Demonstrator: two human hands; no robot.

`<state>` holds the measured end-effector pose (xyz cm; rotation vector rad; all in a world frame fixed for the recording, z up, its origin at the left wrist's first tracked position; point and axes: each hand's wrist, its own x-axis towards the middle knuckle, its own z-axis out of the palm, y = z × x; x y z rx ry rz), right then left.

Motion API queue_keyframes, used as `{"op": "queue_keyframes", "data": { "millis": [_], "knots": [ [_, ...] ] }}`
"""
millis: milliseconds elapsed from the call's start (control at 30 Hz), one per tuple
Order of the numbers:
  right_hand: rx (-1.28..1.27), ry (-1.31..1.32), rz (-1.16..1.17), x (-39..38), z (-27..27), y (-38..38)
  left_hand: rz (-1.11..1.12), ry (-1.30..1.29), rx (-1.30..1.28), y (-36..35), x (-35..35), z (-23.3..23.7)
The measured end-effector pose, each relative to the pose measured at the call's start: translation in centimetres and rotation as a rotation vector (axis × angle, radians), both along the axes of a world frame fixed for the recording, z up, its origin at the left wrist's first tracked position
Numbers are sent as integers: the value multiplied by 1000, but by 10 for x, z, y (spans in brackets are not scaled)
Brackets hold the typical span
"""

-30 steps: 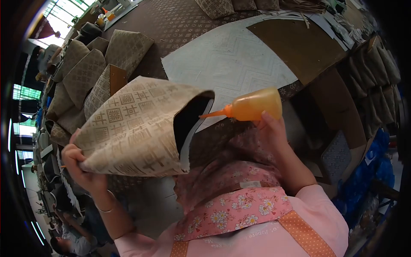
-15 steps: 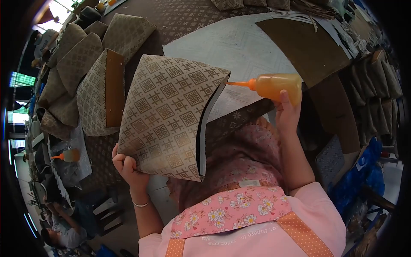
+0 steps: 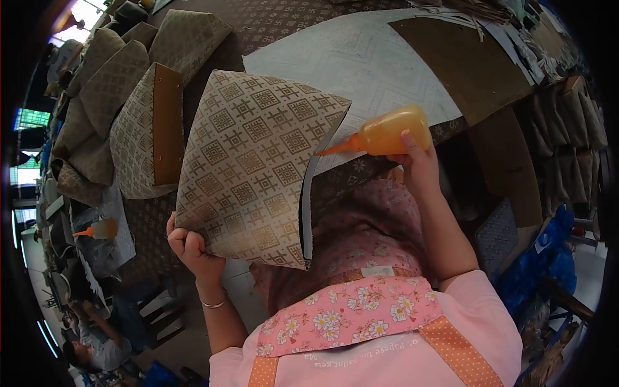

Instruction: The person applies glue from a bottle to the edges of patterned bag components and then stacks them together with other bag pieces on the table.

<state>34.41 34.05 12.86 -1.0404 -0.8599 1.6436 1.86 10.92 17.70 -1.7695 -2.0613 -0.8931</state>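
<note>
A beige-and-brown patterned bag piece (image 3: 251, 168) hangs in front of me, its open edge facing right. My left hand (image 3: 192, 248) is closed on its lower left corner, with the thumb side partly hidden. My right hand (image 3: 419, 164) grips a squeeze bottle (image 3: 396, 132) of amber liquid, tilted with its orange nozzle pointing left. The nozzle tip is at the bag piece's open edge, around the upper part of the opening. A dark strip and a grey edge show along that opening.
Another patterned bag piece with a brown band (image 3: 167, 129) stands at left, beside a pile of similar pieces (image 3: 109, 90). A second glue-type bottle (image 3: 103, 229) lies lower left. White sheet material (image 3: 361, 61) and brown board (image 3: 458, 68) cover the table behind. A person (image 3: 103, 342) sits at lower left.
My right hand has moved the bottle left and down, so its nozzle has slid from the top corner down along the open edge. My left hand keeps its hold.
</note>
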Motion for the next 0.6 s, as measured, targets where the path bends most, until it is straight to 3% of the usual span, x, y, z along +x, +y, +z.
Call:
{"op": "queue_keyframes", "data": {
  "millis": [267,600],
  "knots": [
    [-63,-95,234,1,3,-15,1,5,6,2,3,-1],
    [-122,47,492,19,11,-46,1,28,8,1,6,-1]
  ]
}}
